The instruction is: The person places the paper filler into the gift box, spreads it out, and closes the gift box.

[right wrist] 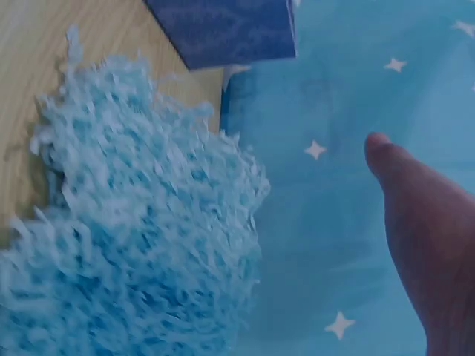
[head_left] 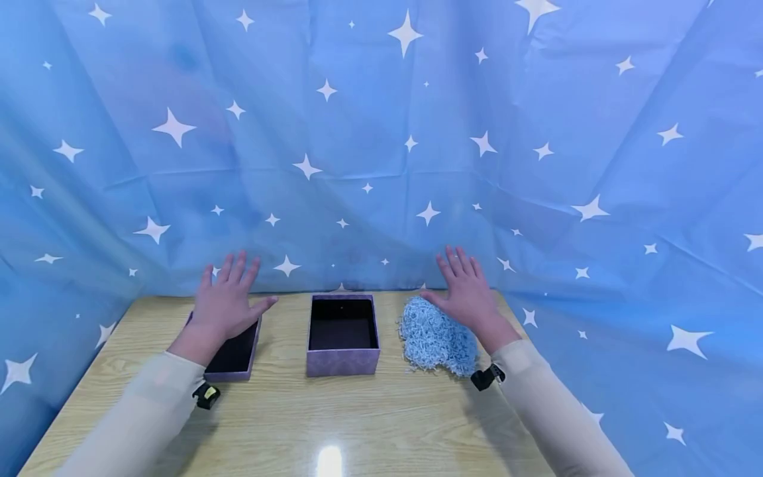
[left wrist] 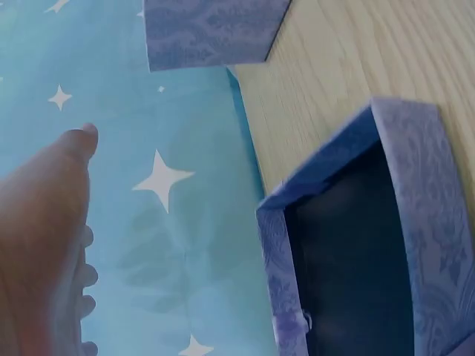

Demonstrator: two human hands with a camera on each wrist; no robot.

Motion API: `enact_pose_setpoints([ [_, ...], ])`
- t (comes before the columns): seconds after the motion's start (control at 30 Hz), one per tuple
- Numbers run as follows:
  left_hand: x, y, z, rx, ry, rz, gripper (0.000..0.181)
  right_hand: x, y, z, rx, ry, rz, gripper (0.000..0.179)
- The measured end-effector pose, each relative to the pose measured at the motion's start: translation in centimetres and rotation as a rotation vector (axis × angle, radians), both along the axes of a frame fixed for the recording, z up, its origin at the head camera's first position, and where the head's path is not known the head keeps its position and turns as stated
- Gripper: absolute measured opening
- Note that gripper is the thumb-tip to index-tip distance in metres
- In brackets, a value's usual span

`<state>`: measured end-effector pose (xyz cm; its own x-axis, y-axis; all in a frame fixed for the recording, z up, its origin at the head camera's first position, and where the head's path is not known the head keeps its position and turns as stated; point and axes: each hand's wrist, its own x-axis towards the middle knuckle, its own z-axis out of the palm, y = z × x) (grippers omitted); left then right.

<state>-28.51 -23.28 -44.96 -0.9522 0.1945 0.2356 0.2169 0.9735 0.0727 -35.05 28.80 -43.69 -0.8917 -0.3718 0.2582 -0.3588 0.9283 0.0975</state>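
Note:
My left hand (head_left: 225,301) is held with fingers spread above a purple patterned box lid (head_left: 238,354), which lies with its black inside facing up. The left wrist view shows the lid (left wrist: 430,193) beside the hand, its rim raised. Over the heap of light-blue shredded paper (head_left: 438,338) my right hand (head_left: 467,295) is held the same way, fingers straight and holding nothing. That shredded paper (right wrist: 163,215) fills the left side of the right wrist view. Between the hands a purple box (head_left: 343,362) stands upright, its top uncovered and its black inside bare.
All three things stand on a light wooden table (head_left: 334,417). A blue cloth (head_left: 369,132) with white stars hangs behind the table's far edge and round both sides. Each wrist carries a black strap, such as the left wristband (head_left: 206,395).

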Motion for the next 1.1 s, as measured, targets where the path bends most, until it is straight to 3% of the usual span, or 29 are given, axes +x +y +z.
enact_pose_setpoints([
  [0.23,0.4,1.8,-0.1,-0.016,-0.003,-0.053,0.098,1.5,-0.2,-1.3,-0.043,0.026,0.058,0.105],
  [0.8,1.0,6.0,-3.4,0.104,-0.015,-0.209,0.096,5.2,-0.3,-5.2,-0.088,-0.044,0.067,0.108],
  [1.1,1.1,7.0,-3.9,0.138,-0.032,-0.295,0.098,6.7,-0.8,-6.7,-0.137,-0.068,0.094,0.103],
])
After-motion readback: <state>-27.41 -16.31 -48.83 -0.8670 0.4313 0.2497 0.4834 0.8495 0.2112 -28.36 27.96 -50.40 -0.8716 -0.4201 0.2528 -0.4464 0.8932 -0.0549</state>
